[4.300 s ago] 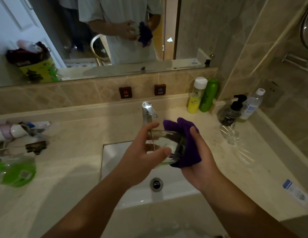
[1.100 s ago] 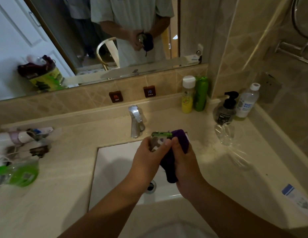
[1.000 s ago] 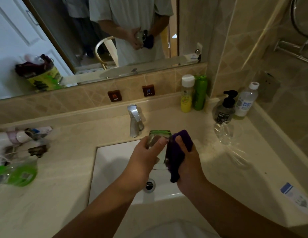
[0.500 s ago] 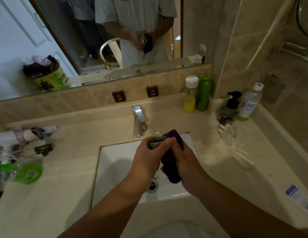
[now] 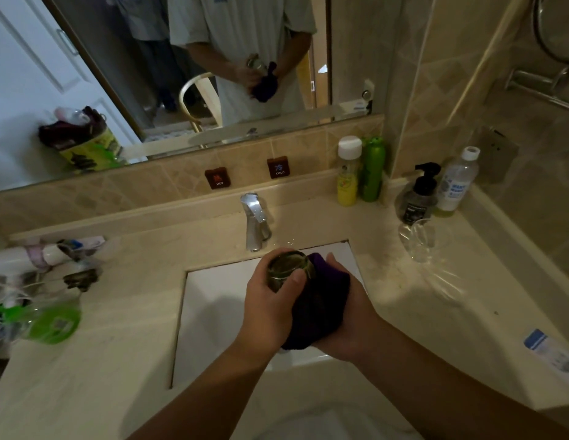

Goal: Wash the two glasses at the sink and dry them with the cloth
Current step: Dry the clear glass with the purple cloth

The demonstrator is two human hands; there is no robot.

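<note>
Left hand [image 5: 270, 308]: wrapped round glass [image 5: 288, 269], thumb across the near wall; glass held above sink [image 5: 213, 312], mouth tipped toward the tap.
Right hand [image 5: 343, 315]: cupped under cloth [image 5: 321, 309], pressing it to the glass's 3 o'clock side; hands close together, cloth between them.
Second glass [image 5: 424, 239]: upright on counter [image 5: 404, 312] at 2 o'clock from the hands, well apart, just in front of pump bottle [image 5: 418, 198].
Stage, as judged: drying of the held glass; second one possibly done, cannot tell.
Risk, slip: wet glass, one-hand grip, hard basin beneath; likely cause a loosened thumb while rotating against the cloth.
Risk, squeeze: thin wall pinched between palm and cloth; crack possible under hard pressure.
Risk, knock: rim near tap [image 5: 254, 223] at 12 o'clock; chip possible on an upward swing.
Risk, counter: second glass close to bottles; elbow or cloth sweep toward 2 o'clock could topple it.
Risk, cloth: loose lower end hanging toward the basin; could pick up water and leave streaks.
Surface: pale marbled stone counter, white rectangular undermount sink, droplets behind the tap.
At 1 o'clock: yellow bottle [image 5: 348, 173] and green bottle [image 5: 372, 169] touching, by the wall corner; clear bottle [image 5: 456, 184] beside the pump bottle.
At 9 o'clock: blurred clutter, green item [image 5: 51, 323], white appliance [image 5: 23, 258].
Room: tiled bathroom, dim warm light, mirror [image 5: 181, 74] above backsplash, hot and cold plaques below it, rail at upper right.
</note>
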